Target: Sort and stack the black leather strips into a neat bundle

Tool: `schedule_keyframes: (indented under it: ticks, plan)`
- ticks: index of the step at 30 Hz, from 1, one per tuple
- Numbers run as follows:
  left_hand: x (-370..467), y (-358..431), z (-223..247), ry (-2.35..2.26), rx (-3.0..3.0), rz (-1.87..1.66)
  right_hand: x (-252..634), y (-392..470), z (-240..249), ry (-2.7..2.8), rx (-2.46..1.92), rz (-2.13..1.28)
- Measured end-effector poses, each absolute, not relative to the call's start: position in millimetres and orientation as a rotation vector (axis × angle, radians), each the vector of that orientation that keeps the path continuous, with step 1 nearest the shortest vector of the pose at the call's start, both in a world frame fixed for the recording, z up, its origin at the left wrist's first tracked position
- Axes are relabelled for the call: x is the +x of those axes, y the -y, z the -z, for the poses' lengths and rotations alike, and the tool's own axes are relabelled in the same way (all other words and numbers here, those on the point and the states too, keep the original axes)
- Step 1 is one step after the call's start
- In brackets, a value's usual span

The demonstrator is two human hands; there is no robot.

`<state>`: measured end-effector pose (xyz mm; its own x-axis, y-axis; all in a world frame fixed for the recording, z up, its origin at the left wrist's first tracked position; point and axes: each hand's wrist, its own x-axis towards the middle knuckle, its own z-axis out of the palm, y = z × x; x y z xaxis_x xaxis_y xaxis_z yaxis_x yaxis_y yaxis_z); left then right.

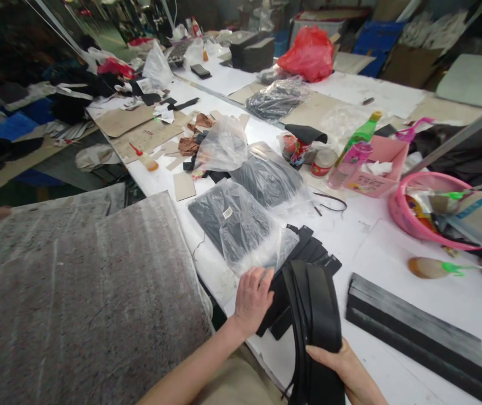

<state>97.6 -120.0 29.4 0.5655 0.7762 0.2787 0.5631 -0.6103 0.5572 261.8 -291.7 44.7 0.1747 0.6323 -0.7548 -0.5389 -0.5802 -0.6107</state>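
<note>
At the near left, a grey felt sheet [76, 298] is overhanging the white table [435, 292], and its right edge is running just beside your left forearm, leaving little room on that side. Your left hand [252, 298] is lying flat with fingers spread on a stack of black cut pieces [308, 250], at the near edge of a clear plastic bag [241, 225] of dark material; the bag is carrying a small white sticker, too small to read. Your right hand [346, 368] is gripping a bundle of black straps [314, 320] from below, fingers curled around it, close to the near table edge. To the right, a pile of long black strips [418, 334] is lying slantwise, with bare tabletop between it and the bundle. Farther right, a pink box [378, 163] is showing red print that you cannot make out, beside a pink basin [409, 216].
</note>
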Motion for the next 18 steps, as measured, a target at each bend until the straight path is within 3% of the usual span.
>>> schedule_keyframes:
  ticks: [4, 10, 18]
  plan:
    - [93, 77, -21, -1.232, 2.170, -0.758, 248, 262, -44, 0.245, -1.424, -1.734]
    - [79, 46, -56, -1.219, 1.530, -0.966, 230, 197, -52, 0.389, -1.277, -1.844]
    - [61, 32, -71, -1.330, 1.458, -1.065, 217, 162, -16, 0.301, -1.323, -1.886]
